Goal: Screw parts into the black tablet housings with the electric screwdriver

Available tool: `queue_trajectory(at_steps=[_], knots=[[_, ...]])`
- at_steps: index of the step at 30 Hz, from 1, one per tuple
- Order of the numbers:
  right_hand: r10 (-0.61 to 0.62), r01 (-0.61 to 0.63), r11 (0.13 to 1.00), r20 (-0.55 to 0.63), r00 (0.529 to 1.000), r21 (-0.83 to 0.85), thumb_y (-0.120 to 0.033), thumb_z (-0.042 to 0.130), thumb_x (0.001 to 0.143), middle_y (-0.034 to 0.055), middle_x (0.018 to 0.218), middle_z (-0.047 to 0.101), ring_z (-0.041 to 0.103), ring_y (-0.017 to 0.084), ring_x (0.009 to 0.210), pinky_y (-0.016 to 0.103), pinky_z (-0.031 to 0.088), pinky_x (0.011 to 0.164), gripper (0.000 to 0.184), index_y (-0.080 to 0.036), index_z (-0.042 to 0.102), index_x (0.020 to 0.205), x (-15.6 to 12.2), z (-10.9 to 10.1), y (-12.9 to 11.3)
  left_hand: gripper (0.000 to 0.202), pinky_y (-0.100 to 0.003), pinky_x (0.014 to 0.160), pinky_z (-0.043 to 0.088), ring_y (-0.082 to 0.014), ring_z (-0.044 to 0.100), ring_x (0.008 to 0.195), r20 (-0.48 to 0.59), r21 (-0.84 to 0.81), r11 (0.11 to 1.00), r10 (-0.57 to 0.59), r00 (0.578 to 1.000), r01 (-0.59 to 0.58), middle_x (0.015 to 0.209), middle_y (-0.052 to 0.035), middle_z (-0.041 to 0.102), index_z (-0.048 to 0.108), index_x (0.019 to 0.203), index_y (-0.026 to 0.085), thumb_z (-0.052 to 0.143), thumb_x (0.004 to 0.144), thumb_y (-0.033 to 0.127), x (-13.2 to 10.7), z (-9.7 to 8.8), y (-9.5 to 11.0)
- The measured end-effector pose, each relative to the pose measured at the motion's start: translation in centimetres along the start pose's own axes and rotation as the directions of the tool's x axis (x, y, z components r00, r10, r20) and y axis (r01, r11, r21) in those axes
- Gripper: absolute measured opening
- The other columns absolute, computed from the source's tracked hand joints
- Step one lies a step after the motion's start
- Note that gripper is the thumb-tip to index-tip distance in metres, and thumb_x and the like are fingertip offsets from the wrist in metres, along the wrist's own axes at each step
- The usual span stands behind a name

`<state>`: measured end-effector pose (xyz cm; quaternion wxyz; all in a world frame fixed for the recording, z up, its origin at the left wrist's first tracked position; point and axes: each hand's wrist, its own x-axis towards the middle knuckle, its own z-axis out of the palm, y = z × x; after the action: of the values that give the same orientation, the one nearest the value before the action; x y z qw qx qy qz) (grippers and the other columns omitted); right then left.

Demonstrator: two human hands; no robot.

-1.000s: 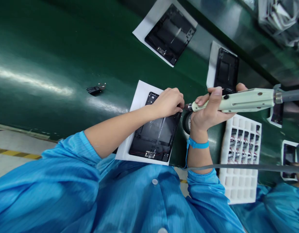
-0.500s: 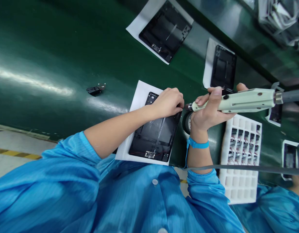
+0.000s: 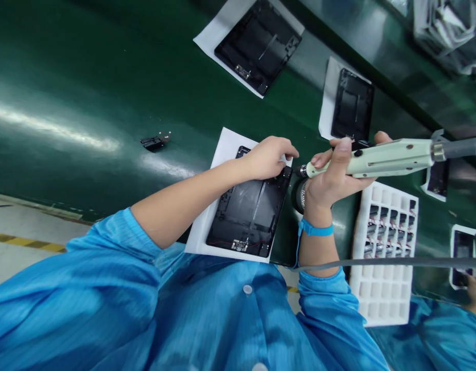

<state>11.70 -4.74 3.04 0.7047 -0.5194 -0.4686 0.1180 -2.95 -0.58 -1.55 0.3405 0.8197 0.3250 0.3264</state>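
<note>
Your left hand (image 3: 269, 157) curls over the upper end of a black shell (image 3: 243, 214); whether its fingers grip anything cannot be told. The shell lies on white paper (image 3: 199, 237) on the green counter (image 3: 87, 77). Your right hand (image 3: 331, 178) is clamped around a pale green driver (image 3: 394, 158), its tip near the shell's upper right corner.

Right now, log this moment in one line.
left hand: over shell | right hand: holding driver, tip beside shell | shell: on sheet | tray: partly filled

Tablet shell (image 3: 241, 216) on sheet (image 3: 225, 150), parts tray (image 3: 383, 300) to right.
</note>
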Motion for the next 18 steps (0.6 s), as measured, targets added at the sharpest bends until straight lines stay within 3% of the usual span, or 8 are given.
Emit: queue_trajectory(at_steps=[5, 10, 18], knots=[[0.035, -0.04, 0.997, 0.07, 0.997, 0.072, -0.055, 0.084, 0.104, -0.0014, 0.101, 0.073, 0.05, 0.009, 0.054, 0.029, 0.052, 0.057, 0.061, -0.026, 0.056, 0.149, -0.3, -0.1, 0.4, 0.052, -0.039, 0.101, 0.065, -0.027, 0.085, 0.105, -0.025, -0.002, 1.0, -0.024, 0.999, 0.024, 0.108, -0.0104, 0.089, 0.094, 0.12, 0.014, 0.06, 0.084, -0.003, 0.0, 0.2, 0.0], [0.036, -0.038, 0.999, 0.059, 0.998, 0.031, -0.06, 0.081, 0.104, 0.0, 0.108, 0.076, 0.053, 0.009, 0.054, 0.03, 0.053, 0.056, 0.064, -0.03, 0.052, 0.153, -0.5, 0.1, 0.5, 0.054, -0.04, 0.102, 0.066, -0.0274, 0.086, 0.105, -0.023, -0.008, 1.0, -0.029, 0.999, 0.029, 0.108, -0.0106, 0.09, 0.095, 0.118, 0.015, 0.059, 0.083, -0.004, 0.1, 0.1, 0.2], [-0.014, 0.011, 0.999, 0.087, 0.996, 0.033, -0.073, 0.083, 0.104, -0.0057, 0.096, 0.066, 0.053, 0.009, 0.05, 0.032, 0.059, 0.054, 0.066, -0.036, 0.053, 0.149, -1.0, 0.5, 1.7, 0.054, -0.036, 0.095, 0.064, -0.0257, 0.085, 0.105, -0.014, -0.015, 1.0, -0.008, 1.0, 0.008, 0.108, -0.0082, 0.089, 0.094, 0.117, 0.017, 0.058, 0.083, -0.004, 0.0, 0.2, -0.5]])
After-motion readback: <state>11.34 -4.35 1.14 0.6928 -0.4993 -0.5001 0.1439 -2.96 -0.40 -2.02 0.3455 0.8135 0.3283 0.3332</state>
